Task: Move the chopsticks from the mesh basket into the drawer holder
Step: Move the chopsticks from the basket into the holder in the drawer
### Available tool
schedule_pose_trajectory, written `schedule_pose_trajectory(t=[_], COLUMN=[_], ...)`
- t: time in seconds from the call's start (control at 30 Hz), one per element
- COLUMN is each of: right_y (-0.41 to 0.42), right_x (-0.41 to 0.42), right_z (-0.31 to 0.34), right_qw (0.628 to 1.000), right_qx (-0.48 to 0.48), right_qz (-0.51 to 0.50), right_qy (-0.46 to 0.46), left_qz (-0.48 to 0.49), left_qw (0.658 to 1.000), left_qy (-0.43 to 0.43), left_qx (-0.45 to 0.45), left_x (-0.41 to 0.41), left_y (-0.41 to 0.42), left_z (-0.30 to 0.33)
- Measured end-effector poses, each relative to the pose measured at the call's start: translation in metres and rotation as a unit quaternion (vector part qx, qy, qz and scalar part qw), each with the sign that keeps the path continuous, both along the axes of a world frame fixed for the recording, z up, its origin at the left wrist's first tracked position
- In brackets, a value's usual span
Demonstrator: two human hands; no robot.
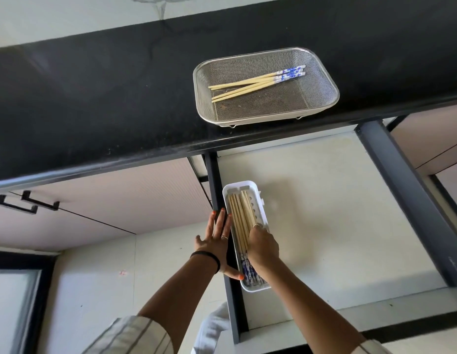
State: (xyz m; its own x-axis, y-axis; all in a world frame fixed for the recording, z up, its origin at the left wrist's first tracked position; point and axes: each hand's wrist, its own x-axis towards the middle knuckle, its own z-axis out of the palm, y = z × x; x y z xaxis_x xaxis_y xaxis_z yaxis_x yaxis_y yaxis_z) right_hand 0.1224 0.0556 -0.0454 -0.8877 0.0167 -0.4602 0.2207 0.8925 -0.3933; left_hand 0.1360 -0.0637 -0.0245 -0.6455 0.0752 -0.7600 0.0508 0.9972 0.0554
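Observation:
A silver mesh basket [324,80] stands on the black counter, with three bamboo chopsticks [250,85] with blue-and-white tops lying inside. Below, in the open drawer, a white holder [260,208] contains several chopsticks [239,213] laid lengthwise. My right hand [263,245] rests on those chopsticks inside the holder, fingers curled down onto them. My left hand [217,244] lies flat with fingers apart along the holder's left side and the drawer's dark rail, thumb touching the holder's near end.
The drawer floor [337,213] is cream-white, framed by dark grey rails [401,190]. The black counter [94,98] stretches left of the basket. A cabinet front with black handles [28,203] lies to the left.

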Motion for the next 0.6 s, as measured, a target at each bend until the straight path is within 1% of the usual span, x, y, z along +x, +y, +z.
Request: schedule_pose_trajectory(t=[0.43,0.6], right_y=[0.0,0.007], right_x=[0.007,0.018], right_z=[-0.001,0.0], right_qw=[0.999,0.994], right_qx=[0.023,0.036], right_qz=[0.038,0.105], right_qy=[0.002,0.01], left_qz=[0.001,0.003], left_qw=[1.0,1.0], left_qy=[-0.004,-0.004], left_qx=[0.001,0.008], left_x=[0.0,0.0], left_y=[-0.001,-0.003], left_z=[-0.001,-0.002])
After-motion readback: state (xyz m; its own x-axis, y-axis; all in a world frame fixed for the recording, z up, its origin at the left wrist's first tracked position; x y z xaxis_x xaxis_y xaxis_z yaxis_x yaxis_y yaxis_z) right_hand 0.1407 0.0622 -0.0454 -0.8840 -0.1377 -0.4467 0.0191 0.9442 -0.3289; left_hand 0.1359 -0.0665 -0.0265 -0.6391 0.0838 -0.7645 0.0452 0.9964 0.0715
